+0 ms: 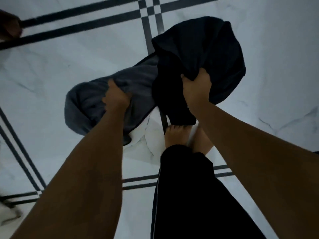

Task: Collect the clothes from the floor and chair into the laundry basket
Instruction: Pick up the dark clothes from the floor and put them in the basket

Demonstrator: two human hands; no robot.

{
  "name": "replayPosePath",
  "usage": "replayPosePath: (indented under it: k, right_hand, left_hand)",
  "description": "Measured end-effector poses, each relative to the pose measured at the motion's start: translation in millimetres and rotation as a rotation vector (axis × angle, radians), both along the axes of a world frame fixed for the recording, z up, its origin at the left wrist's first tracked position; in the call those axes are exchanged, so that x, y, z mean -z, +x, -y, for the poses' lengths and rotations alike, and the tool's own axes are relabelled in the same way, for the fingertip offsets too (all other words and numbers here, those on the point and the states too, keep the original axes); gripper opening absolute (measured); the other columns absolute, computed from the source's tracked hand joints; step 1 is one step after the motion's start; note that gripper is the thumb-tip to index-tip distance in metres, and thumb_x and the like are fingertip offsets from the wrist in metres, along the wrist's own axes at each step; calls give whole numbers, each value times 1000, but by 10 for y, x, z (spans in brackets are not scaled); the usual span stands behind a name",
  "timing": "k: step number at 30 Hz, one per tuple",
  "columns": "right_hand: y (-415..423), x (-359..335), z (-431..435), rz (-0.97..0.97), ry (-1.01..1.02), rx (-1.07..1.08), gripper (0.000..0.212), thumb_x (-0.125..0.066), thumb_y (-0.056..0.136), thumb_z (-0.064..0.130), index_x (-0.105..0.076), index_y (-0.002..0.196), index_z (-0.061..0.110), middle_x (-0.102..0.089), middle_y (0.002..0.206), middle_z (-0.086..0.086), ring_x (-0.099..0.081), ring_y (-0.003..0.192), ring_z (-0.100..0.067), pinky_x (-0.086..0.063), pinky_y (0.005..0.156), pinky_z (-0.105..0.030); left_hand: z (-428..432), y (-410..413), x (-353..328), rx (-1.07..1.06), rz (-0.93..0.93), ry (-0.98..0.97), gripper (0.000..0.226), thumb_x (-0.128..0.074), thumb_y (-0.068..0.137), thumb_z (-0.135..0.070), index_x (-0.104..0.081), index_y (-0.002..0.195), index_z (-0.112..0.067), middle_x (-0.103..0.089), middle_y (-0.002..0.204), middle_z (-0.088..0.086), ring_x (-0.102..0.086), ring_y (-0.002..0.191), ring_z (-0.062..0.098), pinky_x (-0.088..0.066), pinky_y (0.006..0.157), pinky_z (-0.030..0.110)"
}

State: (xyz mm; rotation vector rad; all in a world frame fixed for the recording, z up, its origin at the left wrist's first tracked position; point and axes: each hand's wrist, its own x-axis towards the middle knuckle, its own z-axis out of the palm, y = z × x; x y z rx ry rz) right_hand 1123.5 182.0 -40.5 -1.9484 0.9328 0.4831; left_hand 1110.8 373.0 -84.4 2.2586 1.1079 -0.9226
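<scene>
I look straight down at a white marble floor. My left hand grips a bunched grey garment that hangs in front of me, left of centre. My right hand is closed on a dark navy, almost black garment, which bulges above the fist and trails down to my toes. The two garments touch in the middle. No laundry basket or chair shows in this view.
My bare feet and dark trouser leg stand below the clothes. The floor has black inlay stripes crossing at the top and lower left. A brown blurred object sits at the top left edge, a pale one at the bottom left.
</scene>
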Motion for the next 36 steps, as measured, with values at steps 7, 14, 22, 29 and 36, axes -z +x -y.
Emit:
replayPosePath:
  k: [7, 14, 22, 29, 36]
  right_hand:
    - [179, -843, 7, -18, 63, 124, 28, -57, 89, 9, -56, 114, -4, -58, 96, -9, -55, 91, -21, -45, 82, -25]
    - [622, -2336, 77, -1, 282, 167, 36, -62, 86, 12, -55, 119, 0, -64, 116, -19, -60, 108, -34, -49, 97, -44]
    - [1112, -4490, 423, 122, 236, 118, 62, -82, 61, 36, -60, 109, 5, -69, 103, -6, -66, 95, -21, -54, 88, -33]
    - [1776, -6059, 740, 264, 27, 117, 47, -72, 76, 27, -57, 110, -3, -64, 111, -20, -62, 103, -36, -54, 85, -42]
    - [2747, -7000, 1103, 410, 67, 149, 31, -70, 78, 26, -56, 94, 3, -63, 98, -16, -62, 100, -36, -54, 85, -44]
  left_hand:
    - [399, 170, -970, -434, 433, -326, 30, -51, 93, -17, -52, 64, -21, -51, 66, -3, -48, 62, 10, -43, 64, 27]
    - [978, 778, -2577, -483, 405, -623, 17, -52, 91, -9, -61, 76, -8, -58, 67, 1, -56, 59, 11, -45, 43, 11]
    - [1381, 1322, -4681, -565, 362, -929, 65, -51, 73, -57, -67, 117, -12, -67, 121, 14, -62, 113, 29, -47, 103, 46]
    - [1697, 2093, -6366, -229, 495, -960, 46, -34, 98, -44, -59, 72, -17, -65, 86, 7, -58, 73, 15, -48, 59, 23]
    - [2060, 3065, -7327, -142, 633, -988, 45, -33, 98, -44, -61, 76, -17, -62, 85, 8, -56, 72, 16, -44, 60, 26]
